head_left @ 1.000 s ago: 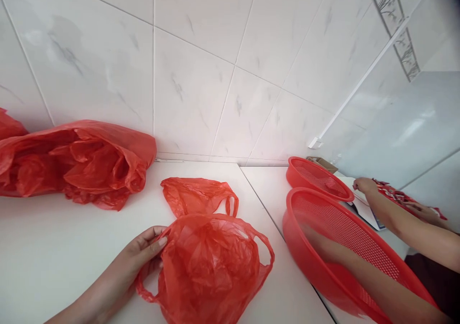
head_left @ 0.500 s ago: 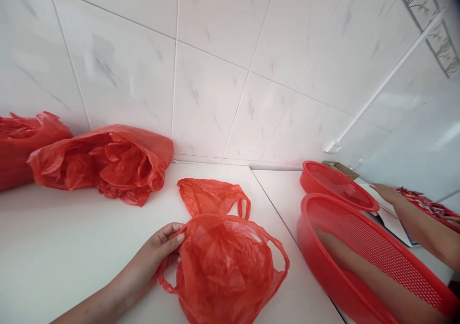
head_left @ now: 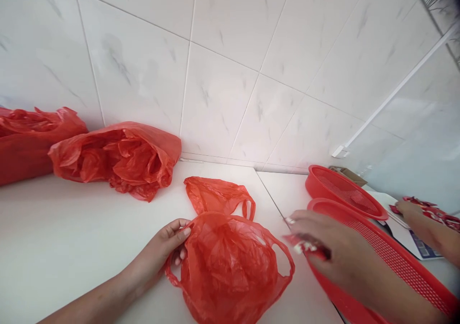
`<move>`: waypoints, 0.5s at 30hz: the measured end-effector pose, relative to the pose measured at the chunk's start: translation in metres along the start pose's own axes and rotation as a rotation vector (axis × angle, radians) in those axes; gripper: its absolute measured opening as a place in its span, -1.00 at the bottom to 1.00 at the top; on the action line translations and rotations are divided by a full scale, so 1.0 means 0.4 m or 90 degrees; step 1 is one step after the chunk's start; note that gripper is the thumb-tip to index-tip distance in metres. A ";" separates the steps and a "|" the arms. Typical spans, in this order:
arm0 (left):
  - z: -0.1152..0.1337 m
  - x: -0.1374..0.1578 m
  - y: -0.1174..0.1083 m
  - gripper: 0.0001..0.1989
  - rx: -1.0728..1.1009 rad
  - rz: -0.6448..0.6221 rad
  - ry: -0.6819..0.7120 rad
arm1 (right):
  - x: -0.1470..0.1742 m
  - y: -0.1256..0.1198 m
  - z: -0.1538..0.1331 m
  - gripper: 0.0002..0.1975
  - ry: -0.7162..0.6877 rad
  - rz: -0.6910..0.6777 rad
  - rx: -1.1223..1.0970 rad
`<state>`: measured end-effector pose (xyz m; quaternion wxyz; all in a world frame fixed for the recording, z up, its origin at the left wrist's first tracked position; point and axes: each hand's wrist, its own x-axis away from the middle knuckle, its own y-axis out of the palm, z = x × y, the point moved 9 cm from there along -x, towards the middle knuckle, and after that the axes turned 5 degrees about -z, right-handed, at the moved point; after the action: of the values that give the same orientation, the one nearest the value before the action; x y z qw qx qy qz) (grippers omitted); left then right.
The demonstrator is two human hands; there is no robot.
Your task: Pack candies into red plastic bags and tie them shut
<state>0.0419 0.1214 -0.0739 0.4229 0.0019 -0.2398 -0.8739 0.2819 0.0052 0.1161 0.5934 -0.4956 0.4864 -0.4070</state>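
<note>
A thin red plastic bag (head_left: 230, 266) with loop handles gapes upward on the white table. My left hand (head_left: 174, 242) pinches its left rim between thumb and fingers. My right hand (head_left: 334, 252), smeared by motion, hangs over the near rim of a red plastic basket (head_left: 406, 266), to the right of the bag. It grips small red-and-white wrapped packets (head_left: 309, 246); how many is unclear. Behind the open bag lies another red plastic bag (head_left: 215, 194), flattened, with one handle loop showing.
Bundled red bags (head_left: 118, 156) lie along the tiled wall at the left. A second red basket (head_left: 345, 192) stands behind the first. At far right another person's hand (head_left: 413, 214) holds a red packet over a white scale (head_left: 386, 202), near a pile of packets (head_left: 440, 214).
My right hand has come up out of the near basket and moved left, now with packets in it. The other person's hand now holds a packet. My left hand keeps its hold.
</note>
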 end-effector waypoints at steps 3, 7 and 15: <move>0.000 0.002 0.001 -0.74 -0.014 -0.007 0.004 | -0.039 0.080 -0.190 -0.58 -0.114 -0.119 -0.102; -0.001 0.004 0.002 -0.74 -0.025 -0.005 -0.002 | -0.099 0.204 -0.304 -0.69 -0.197 -0.171 -0.056; 0.001 0.002 0.009 -0.76 -0.002 -0.027 0.002 | -0.078 0.035 -0.017 -0.77 0.186 0.011 -0.145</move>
<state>0.0440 0.1194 -0.0718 0.4046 0.0076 -0.2380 -0.8830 0.2692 0.0365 0.1073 0.4603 -0.4908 0.6147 -0.4116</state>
